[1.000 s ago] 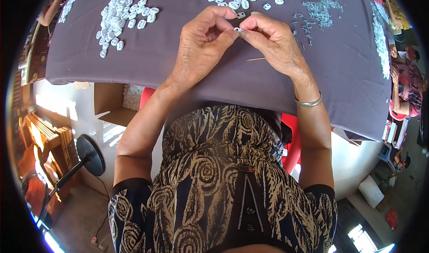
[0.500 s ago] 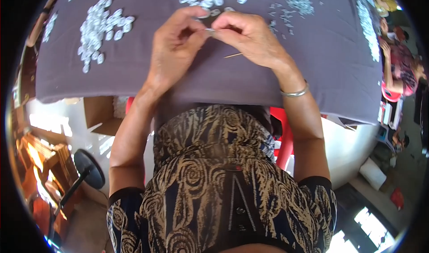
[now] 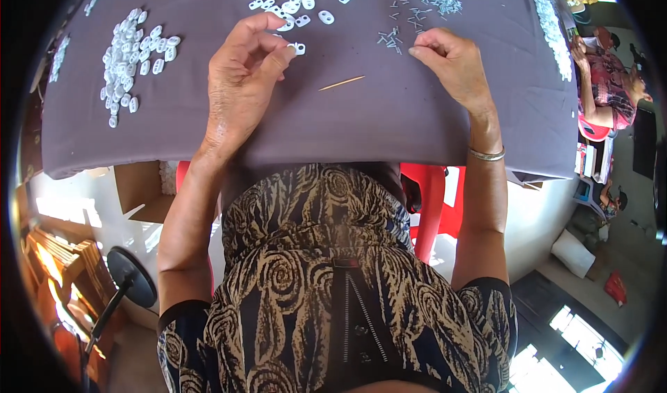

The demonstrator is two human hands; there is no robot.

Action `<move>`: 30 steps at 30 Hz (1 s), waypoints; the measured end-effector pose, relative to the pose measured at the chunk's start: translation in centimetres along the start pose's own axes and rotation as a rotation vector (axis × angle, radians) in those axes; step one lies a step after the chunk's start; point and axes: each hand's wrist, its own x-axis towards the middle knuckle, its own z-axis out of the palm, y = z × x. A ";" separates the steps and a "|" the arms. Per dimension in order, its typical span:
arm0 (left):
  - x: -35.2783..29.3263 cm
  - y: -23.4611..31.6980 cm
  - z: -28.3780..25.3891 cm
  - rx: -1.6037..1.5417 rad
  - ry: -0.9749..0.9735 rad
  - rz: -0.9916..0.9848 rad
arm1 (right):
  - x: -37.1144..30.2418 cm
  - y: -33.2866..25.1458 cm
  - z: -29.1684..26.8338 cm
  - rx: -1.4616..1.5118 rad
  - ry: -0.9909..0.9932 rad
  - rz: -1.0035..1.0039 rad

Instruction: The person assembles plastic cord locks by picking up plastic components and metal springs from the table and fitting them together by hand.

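The left hand (image 3: 243,77) pinches a small white plastic piece (image 3: 299,48) between thumb and forefinger, the other fingers loosely curled; the piece has a rounded, blocky outline and a dark hole, its near end hidden by the thumb. It sits above the purple-grey worktop (image 3: 333,129), below a pile of similar two-holed white pieces (image 3: 292,3). The right hand (image 3: 455,67) is nearly closed beside thin silvery pins (image 3: 393,40); whether its fingertips grip anything I cannot tell.
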 end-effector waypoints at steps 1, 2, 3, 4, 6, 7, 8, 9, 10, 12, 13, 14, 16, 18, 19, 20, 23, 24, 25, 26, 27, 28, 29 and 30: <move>0.0 0.1 0.2 0.006 0.002 0.000 | 0.1 -0.2 0.3 -0.022 0.004 -0.024; -0.1 0.1 0.3 0.005 -0.003 0.000 | 0.1 -0.4 0.3 -0.016 0.004 -0.026; -0.1 0.2 0.4 0.007 -0.001 0.001 | 0.2 -0.6 0.3 -0.078 -0.015 -0.027; -0.2 0.1 0.4 0.016 0.010 0.001 | 0.3 -0.8 0.3 -0.141 -0.034 -0.028; -0.3 -0.4 0.6 0.012 -0.010 0.024 | 0.4 -1.4 0.1 -0.179 -0.046 -0.038; -0.2 -0.5 0.7 0.000 0.005 0.029 | 0.4 -1.7 0.1 -0.225 -0.052 -0.038; -0.2 -0.6 0.6 0.008 0.018 0.030 | 0.6 -1.8 0.3 -0.218 -0.058 -0.050; -0.1 -0.7 0.6 -0.022 0.019 0.051 | 0.7 -2.0 0.5 -0.109 -0.035 -0.044; -0.1 -0.7 0.6 -0.051 0.021 0.072 | 0.9 -2.3 0.8 0.000 -0.013 -0.037; -0.1 -0.7 0.6 -0.046 0.035 0.061 | 1.6 -3.7 1.7 0.135 -0.046 -0.086; -0.1 -0.8 0.6 -0.060 0.035 0.057 | 2.1 -4.8 2.4 0.264 -0.075 -0.127; -0.1 -0.9 0.6 -0.075 0.033 0.054 | 2.6 -5.9 3.2 0.269 -0.080 -0.134; -0.2 -1.0 0.5 -0.063 0.032 0.048 | 3.5 -7.9 4.8 0.548 -0.169 -0.075; -0.3 -1.0 0.6 -0.091 0.022 0.028 | 4.4 -8.6 5.6 0.528 -0.220 -0.092; -0.3 -1.0 0.6 -0.099 0.025 0.039 | 4.7 -8.8 5.9 0.494 -0.253 -0.082; -0.3 -1.1 0.5 -0.100 0.031 0.039 | 5.0 -8.9 6.1 0.459 -0.286 -0.073; 0.0 -1.6 0.3 -0.043 0.033 0.048 | 5.6 -8.2 7.4 0.544 -0.311 -0.079; 0.0 -1.7 0.3 -0.055 0.035 0.054 | 5.5 -8.1 7.7 0.598 -0.310 -0.077; 0.0 -1.8 0.3 -0.067 0.036 0.060 | 5.4 -7.8 7.9 0.598 -0.314 -0.077; -0.1 -1.7 0.4 -0.067 0.039 0.057 | 5.3 -7.5 8.0 0.618 -0.316 -0.047; 0.0 -1.5 0.4 -0.059 0.038 0.041 | 5.2 -7.4 8.2 0.639 -0.315 -0.016; -0.1 -1.3 0.4 -0.052 0.036 0.025 | 5.1 -7.4 8.2 0.641 -0.316 -0.014; -0.1 -1.4 0.3 -0.051 0.036 0.022 | 5.0 -7.4 8.3 0.634 -0.328 -0.006; -0.1 -1.4 0.3 -0.035 0.028 0.030 | 5.0 -7.5 8.3 0.626 -0.339 0.001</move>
